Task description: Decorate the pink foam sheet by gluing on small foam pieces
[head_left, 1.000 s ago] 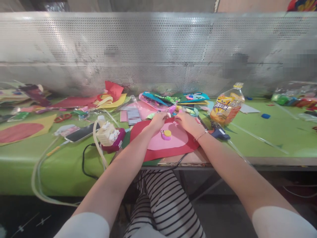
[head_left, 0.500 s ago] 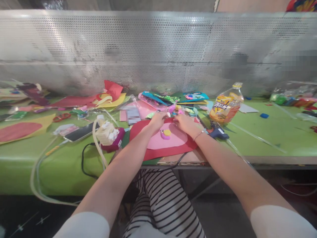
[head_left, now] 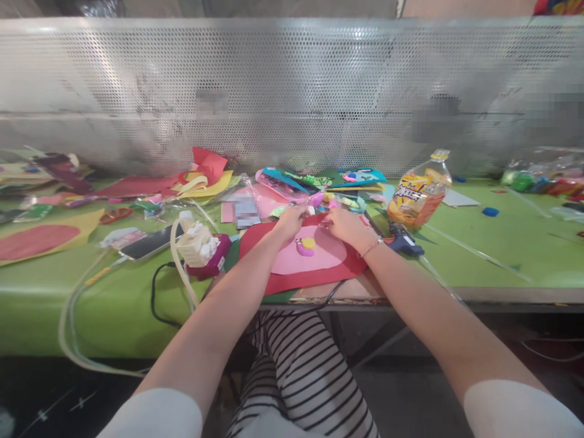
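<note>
In front of me lies a red sheet (head_left: 255,246) with a smaller pink paper shape (head_left: 285,258) on it. Stuck or resting on the pink shape is a small snail-like piece (head_left: 306,246) in yellow and purple. My left hand (head_left: 291,221) is over the far edge of the sheets, its fingers bent together beside a small whitish bit. Opposite it, my right hand (head_left: 343,226), with a bracelet at the wrist, has its fingertips pinched above the same far edge. What either hand holds is too small to make out.
A blue glue gun (head_left: 404,243) lies right of my right hand, before a bottle of orange drink (head_left: 420,191). To the left are a power adapter (head_left: 198,246) with cables, a phone (head_left: 150,242) and red scissors (head_left: 115,215). Coloured crafts (head_left: 296,182) lie beyond my hands.
My right hand has shifted slightly to the right, away from my left hand. My left hand stays almost in place, and the sheets have hardly moved.
</note>
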A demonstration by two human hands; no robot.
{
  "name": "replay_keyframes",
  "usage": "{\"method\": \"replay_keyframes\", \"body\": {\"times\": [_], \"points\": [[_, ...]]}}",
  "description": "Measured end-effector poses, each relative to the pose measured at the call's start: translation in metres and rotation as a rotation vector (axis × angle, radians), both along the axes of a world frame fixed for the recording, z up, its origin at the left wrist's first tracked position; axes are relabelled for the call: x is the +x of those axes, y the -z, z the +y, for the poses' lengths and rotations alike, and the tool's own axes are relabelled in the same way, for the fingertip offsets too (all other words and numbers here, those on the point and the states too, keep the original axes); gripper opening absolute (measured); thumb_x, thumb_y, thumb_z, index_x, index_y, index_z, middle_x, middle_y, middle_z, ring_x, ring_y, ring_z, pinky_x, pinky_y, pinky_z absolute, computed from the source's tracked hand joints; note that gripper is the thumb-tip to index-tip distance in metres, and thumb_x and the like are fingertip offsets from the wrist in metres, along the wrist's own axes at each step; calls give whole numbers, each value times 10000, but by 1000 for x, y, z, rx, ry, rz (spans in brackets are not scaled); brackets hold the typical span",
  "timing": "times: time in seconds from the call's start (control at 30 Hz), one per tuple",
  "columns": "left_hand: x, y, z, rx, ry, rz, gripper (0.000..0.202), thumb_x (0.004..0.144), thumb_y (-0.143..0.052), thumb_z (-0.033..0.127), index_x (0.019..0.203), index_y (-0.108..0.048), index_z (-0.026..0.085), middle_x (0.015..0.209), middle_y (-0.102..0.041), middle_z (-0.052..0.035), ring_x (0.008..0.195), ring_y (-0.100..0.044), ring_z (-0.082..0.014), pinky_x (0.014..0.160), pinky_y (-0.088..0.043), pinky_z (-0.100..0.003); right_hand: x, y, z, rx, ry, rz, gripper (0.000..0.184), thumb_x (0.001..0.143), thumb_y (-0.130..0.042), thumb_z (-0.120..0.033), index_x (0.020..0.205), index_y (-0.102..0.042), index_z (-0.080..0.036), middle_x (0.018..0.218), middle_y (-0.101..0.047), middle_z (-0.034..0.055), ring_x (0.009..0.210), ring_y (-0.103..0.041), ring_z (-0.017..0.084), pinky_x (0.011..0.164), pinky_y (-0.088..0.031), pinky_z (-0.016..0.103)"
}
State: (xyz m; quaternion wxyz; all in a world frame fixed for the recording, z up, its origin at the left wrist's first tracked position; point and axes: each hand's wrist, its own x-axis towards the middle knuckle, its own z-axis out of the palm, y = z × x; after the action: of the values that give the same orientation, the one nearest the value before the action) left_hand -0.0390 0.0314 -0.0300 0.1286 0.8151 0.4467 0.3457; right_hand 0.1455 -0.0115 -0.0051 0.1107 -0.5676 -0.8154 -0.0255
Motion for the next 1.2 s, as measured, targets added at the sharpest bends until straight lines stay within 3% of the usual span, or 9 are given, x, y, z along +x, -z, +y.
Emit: {"method": "replay_keyframes", "body": {"times": [0.4, 0.77, 0.83, 0.97, 1.1, 1.2], "points": [[-3, 1, 2, 2, -5, 72, 343, 727, -418, 42, 892, -702, 140, 964, -690, -88, 946, -606, -220, 889, -469, -346, -5, -3, -6, 7, 28, -126, 268, 847, -461, -211, 917, -716, -166, 1057, -633, 153, 941, -614, 245, 776, -451, 330], [-5, 7, 9, 54, -16, 158, 354, 715, -434, 53, 920, -711, 132, 946, -657, -98, 948, -579, -203, 898, -466, -345, -6, 0, -8, 10, 0, -166, 300, 875, -429, -295, 970, -688, -177, 1077, -624, 162, 934, -617, 280, 744, -466, 358], [-6, 3, 8, 51, -49, 124, 396, 709, -414, 15, 949, -707, 131, 979, -642, -105, 966, -572, -197, 909, -458, -332, -7, 0, -10, 39, 16, -120, 314, 870, -437, -299, 1098, -625, -192, 1132, -604, 153, 977, -602, 289, 769, -466, 374], [-11, -4, 5, 32, -215, 63, 451, 732, -405, 2, 1058, -675, 158, 1094, -600, -113, 1059, -539, -205, 968, -411, -337, -6, 2, -9, 106, 54, 9, 526, 841, -497, -306, 1334, -387, -161, 1281, -497, 190, 1095, -547, 305, 843, -455, 386], [-21, -5, 2, 12, -448, 150, 436, 788, -445, 115, 1172, -609, 241, 1226, -538, -102, 1178, -467, -251, 998, -376, -399, -2, 8, -3, 131, 95, 74, 584, 810, -511, -210, 1353, -308, -137, 1370, -374, 227, 1143, -521, 313, 879, -445, 388], [-26, -2, 3, -84, -487, 237, 453, 800, -444, 163, 1216, -575, 284, 1267, -526, -95, 1170, -478, -278, 964, -401, -426, 1, 14, 1, 127, 108, 59, 587, 793, -462, -112, 1355, -292, -119, 1345, -382, 237, 1129, -530, 320, 861, -451, 393]]}}
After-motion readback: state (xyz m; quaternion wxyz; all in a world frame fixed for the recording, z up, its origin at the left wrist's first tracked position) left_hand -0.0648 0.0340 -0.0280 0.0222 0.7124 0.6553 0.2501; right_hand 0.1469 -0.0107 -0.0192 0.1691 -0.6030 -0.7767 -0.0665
